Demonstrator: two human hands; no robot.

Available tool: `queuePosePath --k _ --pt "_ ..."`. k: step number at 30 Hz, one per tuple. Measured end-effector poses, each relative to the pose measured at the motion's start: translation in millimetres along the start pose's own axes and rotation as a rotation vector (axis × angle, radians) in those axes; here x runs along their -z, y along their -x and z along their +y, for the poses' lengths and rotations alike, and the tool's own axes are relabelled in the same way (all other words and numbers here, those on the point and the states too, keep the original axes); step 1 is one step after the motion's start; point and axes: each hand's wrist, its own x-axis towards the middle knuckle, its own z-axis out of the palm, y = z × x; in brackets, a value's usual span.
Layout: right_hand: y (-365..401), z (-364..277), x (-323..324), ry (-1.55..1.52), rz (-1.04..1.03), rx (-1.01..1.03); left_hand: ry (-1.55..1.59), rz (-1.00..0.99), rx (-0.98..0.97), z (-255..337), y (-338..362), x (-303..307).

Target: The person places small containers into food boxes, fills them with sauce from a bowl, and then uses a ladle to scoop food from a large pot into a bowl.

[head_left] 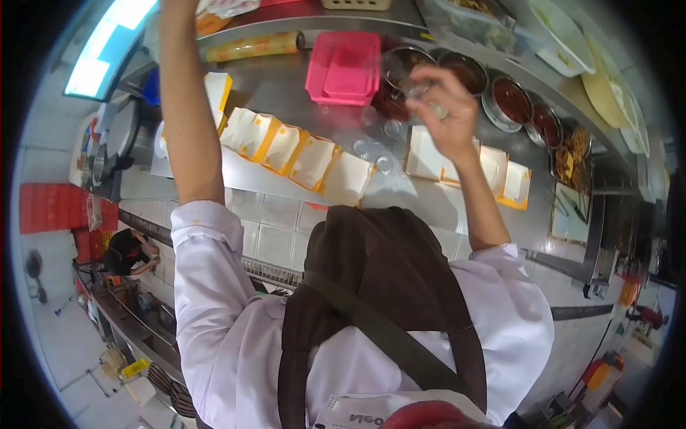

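Note:
My right hand [451, 113] is raised over the steel counter, its fingers curled around what looks like a small clear plastic cup [437, 109], partly hidden and blurred. Below and to the left of it, several similar small clear cups [384, 166] stand on the counter. My left forearm [189, 107] reaches up across the counter, and the hand is cut off by the top edge of the view. Open white-and-yellow paper boxes [312, 163] stand in a row near the front edge, with more boxes [493, 166] under my right forearm.
A pink plastic basket [344, 68] sits behind the cups, beside a yellow patterned roll [255, 47]. Round metal bowls of red sauce [511, 104] line the back right. A knife lies on a white board [569, 214] at far right. Another person [128, 250] is at far left.

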Motion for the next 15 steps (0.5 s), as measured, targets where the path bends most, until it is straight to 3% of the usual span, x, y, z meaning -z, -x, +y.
queuePosePath --k 3,5,6,8,10,14,15 --pt "76 32 -6 0.014 -0.086 -0.278 0.200 -0.101 0.172 -27 13 -17" --pt "116 44 -6 0.002 -0.128 -0.419 0.044 0.243 -0.025 -62 21 -44" --pt "132 48 -5 -0.013 -0.172 -0.546 -0.020 0.231 0.068 -47 28 -35" --pt "156 52 -3 -0.001 -0.205 -0.563 -0.089 0.215 0.166 -25 46 -18" --pt "180 56 -4 0.011 -0.273 -0.593 0.618 0.303 0.366 -21 71 -20" --pt "228 48 -1 0.075 -0.436 -0.525 0.848 0.198 0.608 3 172 -38" --pt "241 43 4 0.090 -0.427 -0.537 1.118 0.199 0.713 24 207 -49"
